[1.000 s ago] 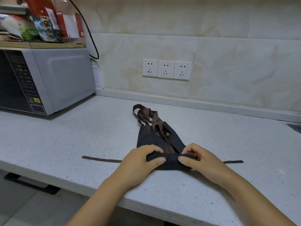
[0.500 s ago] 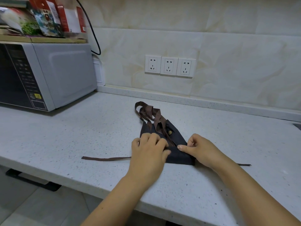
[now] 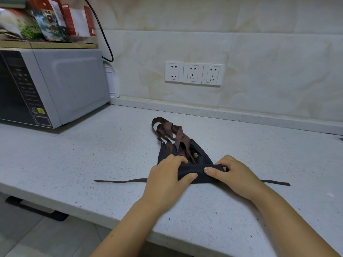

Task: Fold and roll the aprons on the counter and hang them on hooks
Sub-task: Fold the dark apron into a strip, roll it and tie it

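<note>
On the speckled counter [image 3: 92, 164], left hand [image 3: 167, 180] and right hand [image 3: 235, 175] pinch the dark apron's [image 3: 193, 169] rolled end.

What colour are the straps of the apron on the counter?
The straps are brown, lighter than the dark apron; the head view, the only one, shows this.

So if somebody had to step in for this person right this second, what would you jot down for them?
Hands: the left hand grips the left end of the roll, thumb in front and fingers over the top; the right hand grips the right end likewise.
Things: the dark navy fabric apron lies on the white speckled counter, its near edge rolled. Its brown neck straps are bunched at the far end, and its thin brown waist ties trail out to either side.
Done: folded narrow, roll begun.
Left: finish rolling, then hang it. No hooks in view.
</note>
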A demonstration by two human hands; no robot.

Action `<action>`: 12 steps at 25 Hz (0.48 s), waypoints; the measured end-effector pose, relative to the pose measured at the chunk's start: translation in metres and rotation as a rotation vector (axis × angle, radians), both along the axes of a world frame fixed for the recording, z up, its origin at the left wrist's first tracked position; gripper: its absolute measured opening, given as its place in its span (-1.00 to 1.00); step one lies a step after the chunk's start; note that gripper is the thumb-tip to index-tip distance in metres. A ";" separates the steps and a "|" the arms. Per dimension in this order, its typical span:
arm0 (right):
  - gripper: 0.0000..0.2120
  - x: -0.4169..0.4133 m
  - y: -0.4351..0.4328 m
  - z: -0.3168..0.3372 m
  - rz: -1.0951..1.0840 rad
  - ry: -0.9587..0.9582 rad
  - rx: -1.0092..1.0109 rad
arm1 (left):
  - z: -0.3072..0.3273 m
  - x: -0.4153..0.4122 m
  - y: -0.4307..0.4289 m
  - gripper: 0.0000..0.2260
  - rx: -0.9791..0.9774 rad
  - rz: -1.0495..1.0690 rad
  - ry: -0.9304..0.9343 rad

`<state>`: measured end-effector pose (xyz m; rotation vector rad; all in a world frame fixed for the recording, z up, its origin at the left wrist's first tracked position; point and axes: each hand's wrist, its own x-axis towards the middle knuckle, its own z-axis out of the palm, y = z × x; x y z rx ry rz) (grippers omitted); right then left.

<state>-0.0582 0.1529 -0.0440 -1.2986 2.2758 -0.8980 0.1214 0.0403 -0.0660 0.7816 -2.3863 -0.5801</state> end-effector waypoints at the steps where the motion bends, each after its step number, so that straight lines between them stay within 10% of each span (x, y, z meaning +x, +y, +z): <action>1: -0.44 0.000 -0.001 0.000 -0.013 0.014 0.017 | 0.001 0.000 -0.001 -0.79 0.025 0.001 0.022; 12: -0.60 0.007 -0.012 -0.002 -0.102 0.123 -0.039 | -0.005 -0.003 -0.005 -0.70 -0.160 0.087 -0.044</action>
